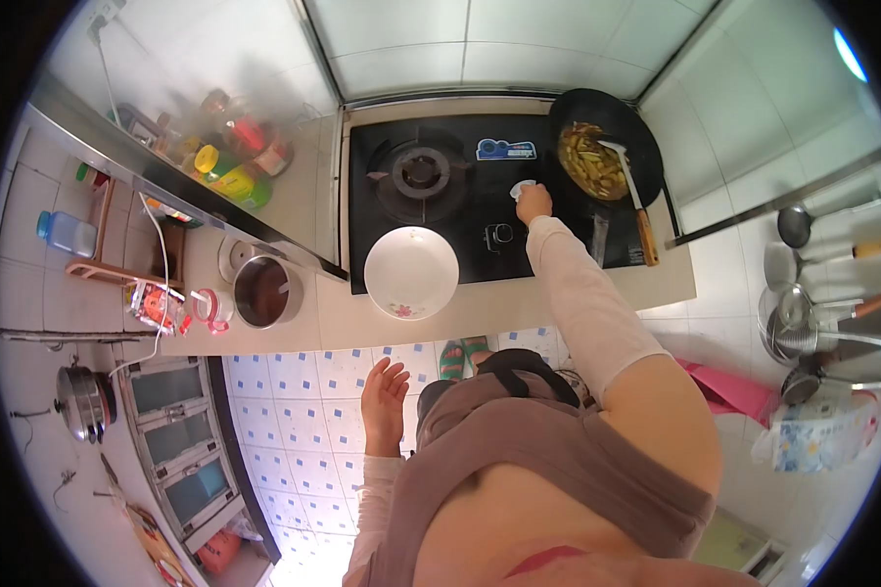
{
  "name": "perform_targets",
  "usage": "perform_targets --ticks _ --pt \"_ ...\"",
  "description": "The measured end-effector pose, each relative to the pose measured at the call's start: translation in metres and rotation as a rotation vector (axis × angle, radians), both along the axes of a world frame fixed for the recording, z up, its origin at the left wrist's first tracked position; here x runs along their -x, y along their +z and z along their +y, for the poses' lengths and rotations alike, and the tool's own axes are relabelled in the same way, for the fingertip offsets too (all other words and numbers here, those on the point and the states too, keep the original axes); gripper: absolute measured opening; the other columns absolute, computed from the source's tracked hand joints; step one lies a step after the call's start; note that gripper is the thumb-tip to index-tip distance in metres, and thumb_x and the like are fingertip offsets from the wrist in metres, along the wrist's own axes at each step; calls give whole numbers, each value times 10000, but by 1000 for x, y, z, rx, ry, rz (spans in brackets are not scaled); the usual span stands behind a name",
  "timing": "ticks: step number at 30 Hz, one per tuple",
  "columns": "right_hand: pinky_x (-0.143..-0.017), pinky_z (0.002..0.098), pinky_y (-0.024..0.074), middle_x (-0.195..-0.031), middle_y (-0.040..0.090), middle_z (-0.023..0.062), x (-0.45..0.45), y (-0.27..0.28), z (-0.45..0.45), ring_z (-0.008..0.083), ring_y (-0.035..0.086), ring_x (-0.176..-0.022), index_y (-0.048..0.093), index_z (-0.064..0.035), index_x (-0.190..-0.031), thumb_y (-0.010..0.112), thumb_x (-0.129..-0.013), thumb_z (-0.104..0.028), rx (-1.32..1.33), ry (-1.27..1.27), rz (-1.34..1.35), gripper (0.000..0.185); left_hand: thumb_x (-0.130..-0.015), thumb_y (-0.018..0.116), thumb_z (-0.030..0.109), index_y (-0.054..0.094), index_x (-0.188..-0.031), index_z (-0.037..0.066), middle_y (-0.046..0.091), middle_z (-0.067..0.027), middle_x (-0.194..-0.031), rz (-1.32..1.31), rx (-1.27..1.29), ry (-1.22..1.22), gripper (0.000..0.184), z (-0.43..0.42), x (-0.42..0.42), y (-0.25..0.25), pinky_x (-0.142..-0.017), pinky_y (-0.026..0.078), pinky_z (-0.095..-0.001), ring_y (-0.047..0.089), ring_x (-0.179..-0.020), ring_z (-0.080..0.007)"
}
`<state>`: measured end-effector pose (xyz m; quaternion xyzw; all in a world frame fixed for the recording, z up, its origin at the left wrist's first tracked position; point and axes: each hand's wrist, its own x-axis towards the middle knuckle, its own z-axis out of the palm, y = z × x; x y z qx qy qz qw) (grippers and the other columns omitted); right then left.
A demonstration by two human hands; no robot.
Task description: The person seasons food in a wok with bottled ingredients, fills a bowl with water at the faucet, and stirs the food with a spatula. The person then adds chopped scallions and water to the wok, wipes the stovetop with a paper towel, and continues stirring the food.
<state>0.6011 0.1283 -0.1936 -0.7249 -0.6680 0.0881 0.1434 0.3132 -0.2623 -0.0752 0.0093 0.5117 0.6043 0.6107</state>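
Observation:
My right hand (533, 202) reaches over the black glass gas stove (470, 225), its fingers closed on a small white piece (521, 189) that looks like tissue or cloth and lies against the glass. Right of that hand, a black wok (646, 161) holds cooked yellow-brown food (592, 161). A spatula (631, 181) with a wooden handle leans in the wok. My left hand (385, 401) hangs in front of the counter, fingers apart and holding nothing. Above it, a white bowl (411, 274) with a floral mark overlaps the stove's front left edge.
The left burner (421, 172) is bare. On the left counter stand a metal pot (267, 292) with brown liquid and a red-lidded jar (208, 307). Bottles (230, 176) show through a glass panel. Ladles and strainers (798, 308) hang on the right wall.

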Motion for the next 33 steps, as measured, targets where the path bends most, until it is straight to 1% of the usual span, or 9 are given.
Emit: perform_targets --ticks 5,8,12,18,22,25,26,29,33 --pt "-880 475 476 -1112 565 224 18 -13 39 416 563 -1041 670 -104 -1065 565 -791 -97 93 124 101 294 -963 484 224 472 -1297 15 597 -104 -1113 -56 5 133 395 6 -18 1 -860 470 -309 575 -979 -191" --pt "-858 468 473 -1067 565 228 27 -14 50 408 570 -1001 658 -104 -1070 559 -783 -79 -53 262 97 304 -959 490 212 471 -1298 14 601 -100 -1098 -78 -5 109 392 27 -30 -1 -857 472 -302 577 -969 -185" --pt "-796 451 452 -1003 559 185 20 -14 58 386 557 -936 633 -128 -1119 543 -763 -32 -8 566 50 380 -962 482 190 471 -1297 11 606 -96 -1087 -111 -66 66 380 53 -44 -8 -858 474 -298 580 -967 -181" --pt "-885 466 427 -1157 551 169 24 1 26 372 534 -1052 607 -118 -1204 521 -751 9 111 836 13 479 -964 459 146 485 -1271 9 610 -98 -1067 -139 -40 -84 338 87 -47 -14 -859 479 -298 591 -944 -179" --pt "-880 430 460 -1095 619 146 33 3 11 366 583 -1008 661 -146 -1140 575 -754 -34 163 826 76 411 -958 465 127 499 -1254 12 613 -91 -1049 -124 -51 -124 319 101 -36 -8 -851 480 -295 593 -931 -173" --pt "-822 430 495 -932 669 143 27 6 17 352 628 -905 705 -136 -1023 627 -740 -83 297 807 264 298 -951 481 130 500 -1252 15 613 -83 -1038 -84 -55 -126 323 104 -20 -2 -837 480 -289 587 -926 -169" --pt "-799 425 510 -867 681 136 25 11 15 338 647 -871 716 -112 -925 667 -735 -133 205 768 392 197 -947 491 139 495 -1256 18 612 -79 -1038 -78 -40 -116 332 104 -14 -2 -832 480 -291 582 -925 -169" --pt "-821 421 508 -939 687 139 19 33 18 334 646 -935 704 -132 -992 669 -747 -130 183 375 171 248 -941 506 145 492 -1257 22 609 -73 -1031 -66 -20 -72 340 98 3 -4 -821 480 -285 574 -918 -164" --pt "-754 369 520 -899 699 102 26 16 23 275 675 -835 661 -111 -1049 675 -741 -76 118 293 206 310 -937 514 136 493 -1249 24 606 -65 -1017 -68 -4 -35 333 87 17 -8 -812 481 -276 572 -907 -157"
